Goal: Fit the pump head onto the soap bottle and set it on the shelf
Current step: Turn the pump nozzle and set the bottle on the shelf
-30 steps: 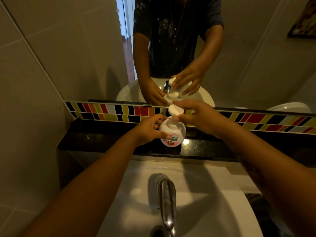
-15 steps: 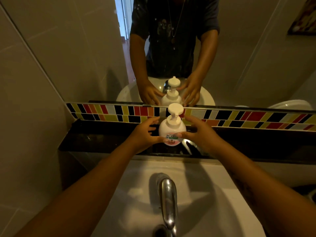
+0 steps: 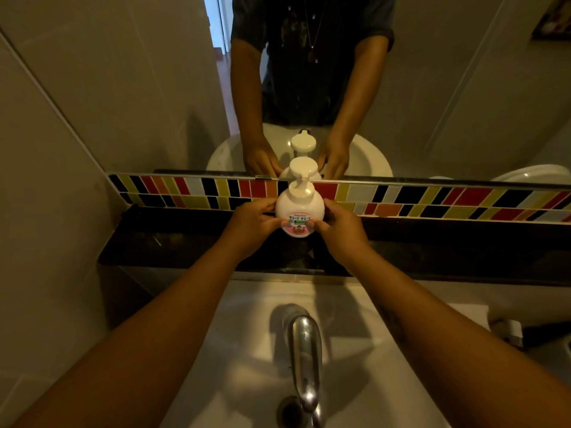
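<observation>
White plastic soap bottle [image 3: 299,211] is shown upright over the dark shelf [image 3: 185,242], clasped between the left hand [image 3: 251,222] and the right hand [image 3: 338,227], fingers closed against its sides. The pump head [image 3: 303,171], gripped by the right hand a second earlier, is now seated and released, so fitting is judged complete and only placement remains. Whether the base touches the shelf cannot be told. Behind stand a coloured tile strip [image 3: 432,200] and mirror [image 3: 123,88]; below, the tap [image 3: 304,353] and basin [image 3: 247,350]. Nothing blocks the spot.
</observation>
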